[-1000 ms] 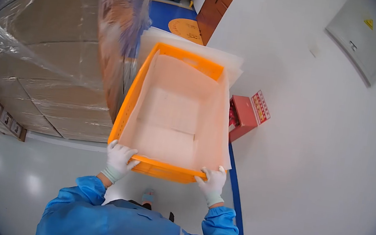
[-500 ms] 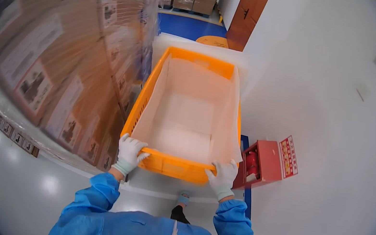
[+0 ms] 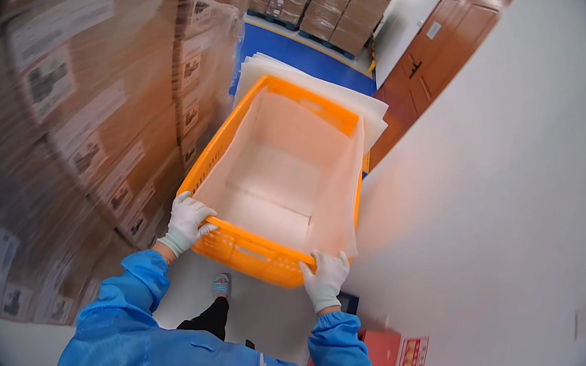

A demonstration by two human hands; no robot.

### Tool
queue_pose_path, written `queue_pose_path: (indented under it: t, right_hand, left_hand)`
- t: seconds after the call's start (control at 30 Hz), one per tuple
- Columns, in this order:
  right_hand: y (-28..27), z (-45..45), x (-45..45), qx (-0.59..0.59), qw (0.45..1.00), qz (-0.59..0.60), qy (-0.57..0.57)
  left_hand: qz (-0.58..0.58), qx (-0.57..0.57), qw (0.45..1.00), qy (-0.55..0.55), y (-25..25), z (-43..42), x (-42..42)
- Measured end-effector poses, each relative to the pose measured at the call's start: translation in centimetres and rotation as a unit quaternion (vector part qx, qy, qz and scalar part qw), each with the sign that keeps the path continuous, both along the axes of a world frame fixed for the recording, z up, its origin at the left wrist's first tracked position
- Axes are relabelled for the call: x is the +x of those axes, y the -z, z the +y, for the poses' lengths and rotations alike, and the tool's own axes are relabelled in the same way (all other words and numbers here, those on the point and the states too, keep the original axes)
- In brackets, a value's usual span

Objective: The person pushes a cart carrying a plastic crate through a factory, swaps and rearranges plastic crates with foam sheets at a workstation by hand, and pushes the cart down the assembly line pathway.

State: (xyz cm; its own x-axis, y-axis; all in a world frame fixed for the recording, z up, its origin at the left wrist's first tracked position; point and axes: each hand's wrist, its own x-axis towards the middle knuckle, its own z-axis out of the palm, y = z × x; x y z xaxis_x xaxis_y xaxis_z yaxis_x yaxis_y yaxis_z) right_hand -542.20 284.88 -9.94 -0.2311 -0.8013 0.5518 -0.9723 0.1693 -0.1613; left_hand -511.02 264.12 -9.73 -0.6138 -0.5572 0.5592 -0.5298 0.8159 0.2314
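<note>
An orange plastic crate (image 3: 252,253) hangs in front of me, lined with pale, thin sheet material (image 3: 278,158); no items show inside it. My left hand (image 3: 187,222), in a white glove, grips the near left corner of its rim. The near right corner is held by my right hand (image 3: 326,275), gloved the same way, with fingers curled over the rim. White sheets (image 3: 375,112) stick out past the crate's far end; how they are supported is hidden.
Film-wrapped carton stacks (image 3: 93,100) rise close on the left. A white wall (image 3: 500,214) runs along the right, with a red box (image 3: 381,351) low beside me. Ahead are a brown door (image 3: 432,60), blue floor (image 3: 312,55) and palletized cartons (image 3: 345,9).
The red box has shifted from beside the crate to low right beside my arm. The door and far pallets appear larger. Both hands remain on the crate's rim.
</note>
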Motion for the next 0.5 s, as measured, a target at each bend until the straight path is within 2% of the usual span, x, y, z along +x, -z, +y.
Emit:
queue_pose_path:
  t: [0.07, 0.13, 0.17, 0.23, 0.5]
  right_hand:
    - [-1.0, -4.2, -3.7, 0.051, 0.999, -0.014, 0.0]
    - [-1.5, -9.0, -7.3, 0.041, 0.999, -0.015, 0.013]
    - [0.4, -11.4, -8.8, 0.068, 0.997, -0.013, 0.024]
    - [1.3, -15.6, -12.4, 0.108, 0.993, -0.003, 0.04]
    - [2.2, -35.6, -25.2, 0.108, 0.994, -0.002, 0.023]
  left_hand:
    - [0.008, -0.008, 1.0, -0.003, -0.3, -4.1, -3.6]
    - [0.013, -0.001, 1.0, -0.002, -0.3, -8.4, -7.1]
    - [0.013, 0.005, 1.0, -0.007, 2.0, -10.5, -8.5]
    - [0.011, 0.02, 1.0, -0.019, 2.4, -14.1, -11.8]
    - [0.0, 0.029, 0.999, -0.037, 1.6, -31.9, -23.2]
